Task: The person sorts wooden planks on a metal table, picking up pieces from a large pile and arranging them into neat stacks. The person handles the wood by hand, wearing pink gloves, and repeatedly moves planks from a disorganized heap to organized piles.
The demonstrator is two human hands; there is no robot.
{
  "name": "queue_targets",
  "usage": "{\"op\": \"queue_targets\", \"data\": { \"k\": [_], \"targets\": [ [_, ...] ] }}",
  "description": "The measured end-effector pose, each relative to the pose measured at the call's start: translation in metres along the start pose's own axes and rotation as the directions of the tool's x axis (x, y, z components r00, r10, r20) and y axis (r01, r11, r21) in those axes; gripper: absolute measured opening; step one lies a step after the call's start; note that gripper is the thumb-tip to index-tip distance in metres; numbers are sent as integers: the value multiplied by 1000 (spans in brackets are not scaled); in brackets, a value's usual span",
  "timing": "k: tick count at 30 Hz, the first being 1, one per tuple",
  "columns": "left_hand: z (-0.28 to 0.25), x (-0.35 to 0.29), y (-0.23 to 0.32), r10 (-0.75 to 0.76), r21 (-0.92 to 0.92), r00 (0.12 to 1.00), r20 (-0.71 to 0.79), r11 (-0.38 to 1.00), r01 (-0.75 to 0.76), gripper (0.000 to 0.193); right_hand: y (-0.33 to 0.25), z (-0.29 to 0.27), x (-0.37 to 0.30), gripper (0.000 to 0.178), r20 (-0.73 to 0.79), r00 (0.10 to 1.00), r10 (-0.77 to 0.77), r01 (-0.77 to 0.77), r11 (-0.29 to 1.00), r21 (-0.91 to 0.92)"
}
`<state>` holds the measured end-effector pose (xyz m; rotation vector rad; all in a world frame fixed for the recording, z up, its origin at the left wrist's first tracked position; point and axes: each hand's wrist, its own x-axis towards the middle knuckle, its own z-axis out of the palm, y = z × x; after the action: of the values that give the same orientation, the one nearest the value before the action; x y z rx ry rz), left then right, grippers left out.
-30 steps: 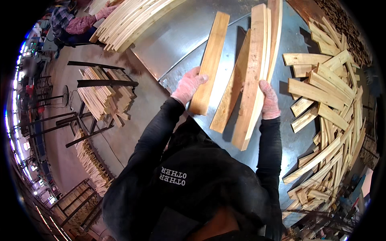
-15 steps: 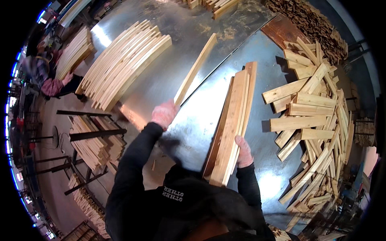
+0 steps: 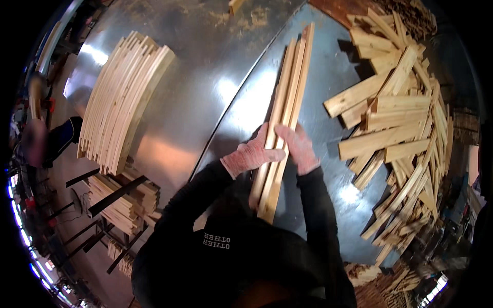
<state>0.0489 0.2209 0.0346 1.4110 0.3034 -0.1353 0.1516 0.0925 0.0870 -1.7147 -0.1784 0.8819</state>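
Observation:
A bundle of long, narrow wooden strips (image 3: 294, 87) stands out from my body over the metal table, its far ends uneven. My left hand (image 3: 251, 154), in a pale pink knit glove, wraps the bundle's left side with the thumb laid across the top. From the right, my right hand (image 3: 299, 149), gloved alike, grips the same strips, its fingertips on their upper edges. The two hands nearly meet at the bundle. Fingers beneath the wood are hidden.
To the left, a neat row of strips (image 3: 126, 102) lies side by side on the metal table (image 3: 205, 66). A loose heap of short boards (image 3: 395, 128) covers the right side. More wood sits on a dark metal rack (image 3: 118, 197) at lower left. A blurred person (image 3: 36, 138) is at far left.
My left hand has left the spot where it held a single strip and come right onto the bundle. That strip no longer lies apart. My right hand has moved farther up the wood.

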Motion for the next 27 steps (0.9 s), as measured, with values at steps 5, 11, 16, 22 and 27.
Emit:
{"op": "queue_targets", "data": {
  "k": [5, 11, 16, 22, 27],
  "targets": [
    [-49, -39, -29, -222, -578, 965, 138, 773, 260, 66, 50, -6, 22, 60, 278, 957, 86, -216, 849, 482],
    [-34, -56, -43, -211, -258, 978, 1, 944, 204, 56, 99, 35, -6, 99, -6, 997, -81, 74, 943, -325],
    [-32, -77, -37, -520, -355, 851, -71, 810, 466, 55, 65, 64, -86, 104, 62, 995, 77, -67, 986, -152],
    [-6, -102, -56, -354, -325, 930, -104, 895, 304, 60, 100, 94, -127, 119, -70, 996, -61, 37, 952, -303],
    [-23, -130, -44, -314, -850, 930, 190, 421, 316, 96, 102, 27, -134, 80, 294, 956, 27, -241, 646, 724]
  ]
}}
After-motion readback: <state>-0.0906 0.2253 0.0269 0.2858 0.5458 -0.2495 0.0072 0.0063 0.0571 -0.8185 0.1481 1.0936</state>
